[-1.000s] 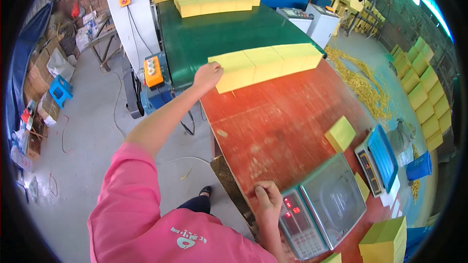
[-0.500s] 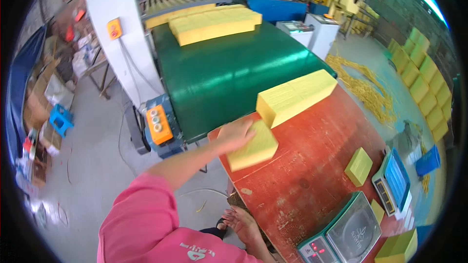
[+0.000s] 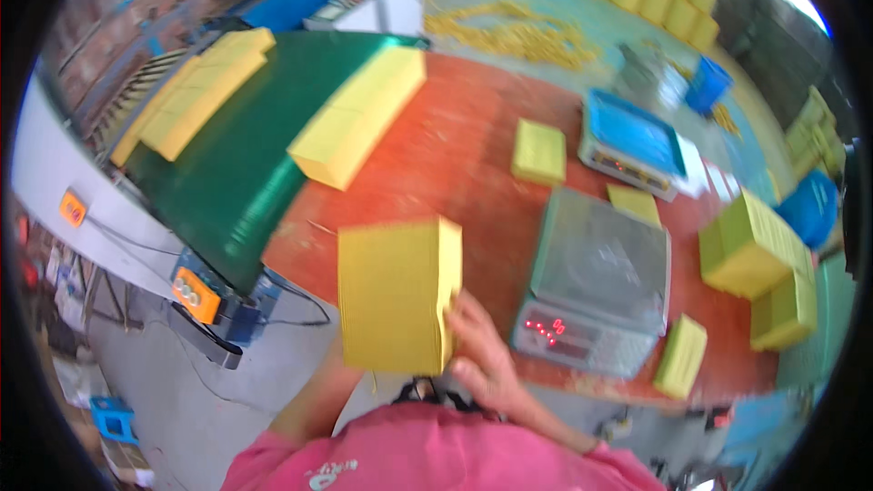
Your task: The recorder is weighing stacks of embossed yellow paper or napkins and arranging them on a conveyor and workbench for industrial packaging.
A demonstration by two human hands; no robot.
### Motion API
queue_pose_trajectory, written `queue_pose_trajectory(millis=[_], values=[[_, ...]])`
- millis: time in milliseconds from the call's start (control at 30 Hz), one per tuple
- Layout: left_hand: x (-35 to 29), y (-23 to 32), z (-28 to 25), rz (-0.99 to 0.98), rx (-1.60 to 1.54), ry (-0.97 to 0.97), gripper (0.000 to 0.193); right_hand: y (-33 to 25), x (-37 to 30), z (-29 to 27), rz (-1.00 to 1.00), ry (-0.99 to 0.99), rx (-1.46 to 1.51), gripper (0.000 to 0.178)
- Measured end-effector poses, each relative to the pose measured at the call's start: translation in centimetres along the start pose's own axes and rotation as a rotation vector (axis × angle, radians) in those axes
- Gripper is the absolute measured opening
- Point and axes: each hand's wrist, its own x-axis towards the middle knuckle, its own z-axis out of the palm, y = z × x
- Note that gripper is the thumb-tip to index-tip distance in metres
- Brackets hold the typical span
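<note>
A thick stack of yellow paper (image 3: 393, 295) is held up in front of me, off the near edge of the red table (image 3: 482, 109). My left forearm (image 3: 318, 391) runs up behind the stack's lower left; that hand and its fingers are hidden by it. Against the stack's right side press the fingers of my right hand (image 3: 482, 350). To the right of my hands a scale (image 3: 600, 282) with a flat metal pan and red lit digits rests on the table. A long row of yellow paper stacks (image 3: 364, 118) lies at the table's far left, beside the green belt (image 3: 245, 164).
A second scale with a blue tray (image 3: 634, 136) stands farther back, near a small yellow stack (image 3: 539, 152). More yellow stacks (image 3: 750, 245) sit at the right. An orange button box (image 3: 195, 295) is fixed by the belt's near end. Yellow scraps (image 3: 514, 32) litter the floor.
The stack of yellow paper has come off the table's left corner and is now up before me. My right hand has risen to its side. The view has swung right.
</note>
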Motion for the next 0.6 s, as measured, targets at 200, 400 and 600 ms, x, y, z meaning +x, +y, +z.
queue_pose_trajectory(millis=[200, 400, 600], values=[[9.7, 0.8, 18.3, -0.119, -0.906, -0.256, 0.044, -7.1, -0.6, -11.5, -0.149, 0.453, -0.703, 0.052], [13.9, -1.1, 31.5, -0.085, -1.044, -0.392, 0.044, -6.1, -3.1, -21.0, 0.039, 0.562, -0.896, 0.043], [10.5, -1.1, 28.9, -0.712, -0.977, -0.173, 0.064, -4.8, -3.6, -23.3, 0.169, 0.422, -1.009, 0.041]])
